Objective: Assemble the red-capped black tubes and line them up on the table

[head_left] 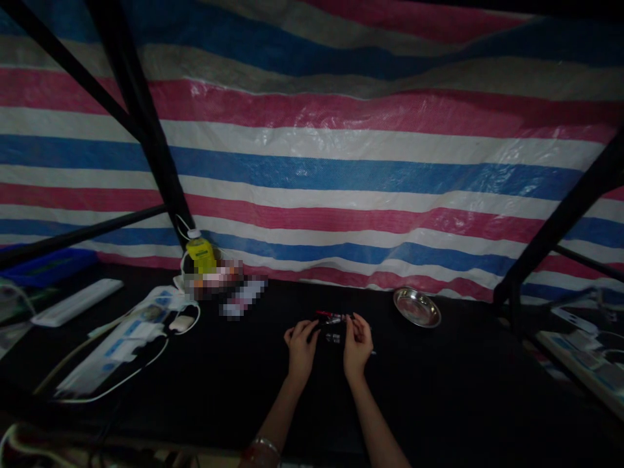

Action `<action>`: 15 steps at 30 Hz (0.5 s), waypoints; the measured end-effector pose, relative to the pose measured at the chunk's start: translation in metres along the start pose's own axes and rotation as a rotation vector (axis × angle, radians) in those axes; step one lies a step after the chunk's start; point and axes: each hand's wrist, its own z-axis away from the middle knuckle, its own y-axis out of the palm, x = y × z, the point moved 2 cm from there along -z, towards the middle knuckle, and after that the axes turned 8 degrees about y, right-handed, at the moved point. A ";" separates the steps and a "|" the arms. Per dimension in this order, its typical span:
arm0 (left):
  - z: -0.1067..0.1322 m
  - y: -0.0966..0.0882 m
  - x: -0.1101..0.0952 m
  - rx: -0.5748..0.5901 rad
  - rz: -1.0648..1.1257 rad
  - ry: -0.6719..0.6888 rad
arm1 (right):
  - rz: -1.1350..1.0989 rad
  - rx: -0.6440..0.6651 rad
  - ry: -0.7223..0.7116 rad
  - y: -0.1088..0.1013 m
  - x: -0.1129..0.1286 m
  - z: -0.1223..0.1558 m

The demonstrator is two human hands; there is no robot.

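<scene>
1. Both hands meet over the middle of a dark table (439, 390), fingers curled inward and close together, with the forearms coming in from the bottom edge.
2. The left hand (301, 344) is curled round the left end of a small dark object (332, 328), its fingers closed on it from above.
3. The right hand (357, 341) pinches the right end of the same object, thumb and fingertips drawn together on it.
4. The small dark object lies between the two hands, just above the table top; it shows a red part along its upper edge and small pale glints below – the light is too dim to tell what it is.
5. A thin pale stick-like bit shows just right of the right hand, low on the table; whether the hand touches it cannot be told.
6. A bangle (266, 447) sits on the left wrist near the bottom edge.
7. A shiny metal dish (417, 307) rests on the table to the right of the hands, near the back edge and well apart from them.
8. To the left lies a white power strip (114, 351) with plugs and white cables, and behind it stands a yellow bottle (201, 252) with a pale cap.
9. Further left lies a long white flat object (78, 301).
10. A tarpaulin (341, 149) striped red, white and blue hangs behind the table – black frame bars (146, 123) cross in front of it on both sides.
</scene>
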 end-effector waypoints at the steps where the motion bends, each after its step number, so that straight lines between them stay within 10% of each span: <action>1: 0.000 0.000 -0.001 0.007 0.006 -0.001 | -0.001 -0.011 -0.003 0.000 -0.001 0.000; 15: -0.003 -0.005 -0.004 0.027 0.121 0.063 | 0.056 0.142 -0.036 0.000 -0.004 -0.004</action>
